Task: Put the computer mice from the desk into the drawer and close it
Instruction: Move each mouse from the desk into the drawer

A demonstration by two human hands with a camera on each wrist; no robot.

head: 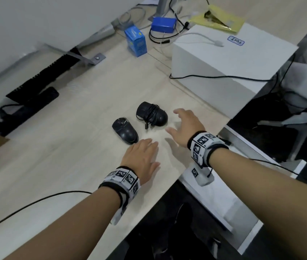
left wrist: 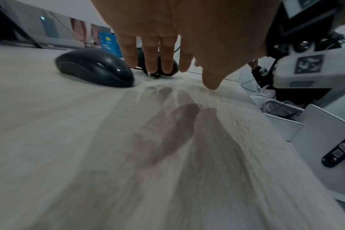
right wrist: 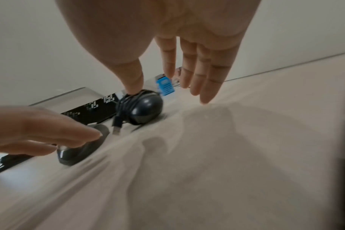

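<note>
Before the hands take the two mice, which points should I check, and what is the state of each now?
1. Both mice on the desk: ok; plain mouse, cable-wrapped mouse.
2. Left hand free and open, beside the plain mouse: ok.
3. Right hand free and open, near the cable-wrapped mouse: ok.
4. Cable fully wound: not ok; the plug hangs loose.
5. Drawer open: ok.
6. Room inside the drawer: cannot tell.

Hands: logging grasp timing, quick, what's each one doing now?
Left hand: open, holding nothing, near the plain mouse.
Right hand: open, holding nothing.
</note>
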